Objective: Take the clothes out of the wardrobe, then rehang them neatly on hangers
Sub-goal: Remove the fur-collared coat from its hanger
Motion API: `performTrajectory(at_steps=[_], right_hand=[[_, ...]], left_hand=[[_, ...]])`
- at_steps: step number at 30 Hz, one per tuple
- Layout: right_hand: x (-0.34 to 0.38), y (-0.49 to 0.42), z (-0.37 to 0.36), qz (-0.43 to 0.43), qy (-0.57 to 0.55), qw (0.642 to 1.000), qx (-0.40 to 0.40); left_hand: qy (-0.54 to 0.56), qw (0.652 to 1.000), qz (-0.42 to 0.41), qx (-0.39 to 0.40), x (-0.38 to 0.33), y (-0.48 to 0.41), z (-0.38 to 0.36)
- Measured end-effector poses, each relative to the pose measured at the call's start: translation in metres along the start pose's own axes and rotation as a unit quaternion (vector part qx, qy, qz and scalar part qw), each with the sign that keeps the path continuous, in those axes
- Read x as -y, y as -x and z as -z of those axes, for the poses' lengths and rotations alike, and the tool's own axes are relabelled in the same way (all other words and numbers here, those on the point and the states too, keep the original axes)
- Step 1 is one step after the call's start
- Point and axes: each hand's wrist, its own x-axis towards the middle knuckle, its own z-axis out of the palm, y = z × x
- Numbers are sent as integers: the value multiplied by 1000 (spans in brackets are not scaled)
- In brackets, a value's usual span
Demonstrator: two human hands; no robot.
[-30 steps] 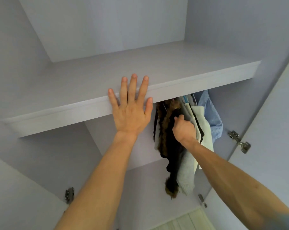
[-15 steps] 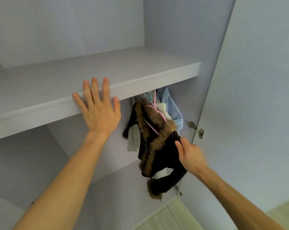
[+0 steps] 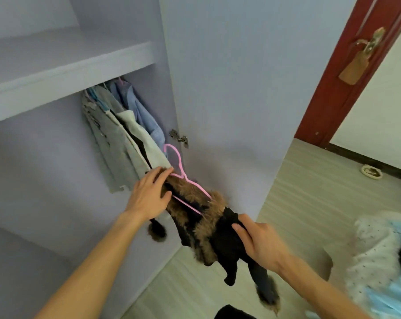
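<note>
A black jacket with brown fur trim (image 3: pixel 195 217) on a pink hanger (image 3: pixel 177 168) is out of the wardrobe, held in front of it. My right hand (image 3: pixel 258 244) grips the jacket's black shoulder. My left hand (image 3: pixel 150 194) holds the fur collar at the other end, fingers curled over it. Several grey, white and blue garments (image 3: pixel 126 134) still hang under the wardrobe shelf (image 3: pixel 68 72), in its right corner.
The open wardrobe door (image 3: pixel 236 88) stands just behind the jacket, its hinge (image 3: pixel 179 138) near the hanger hook. A pile of white and light blue clothes (image 3: pixel 383 261) lies at the lower right. A red door frame (image 3: pixel 346 72) and wooden floor (image 3: pixel 310 203) are at the right.
The jacket on its pink hanger came out of the wardrobe and down to the right. My left hand left the shelf edge and took hold of the fur collar. The view swung right.
</note>
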Motion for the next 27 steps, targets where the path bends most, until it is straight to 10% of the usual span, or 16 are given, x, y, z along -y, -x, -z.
performTrajectory(at_steps=[15,27], right_hand=[[-88,239,73,-244,-4,962,-119],[-106,287,122,-559,110,787,-237]], left_hand=[[-1,952,-286,108,-208,-30,-123],[104,869,-450,177,-401,-83,-175]])
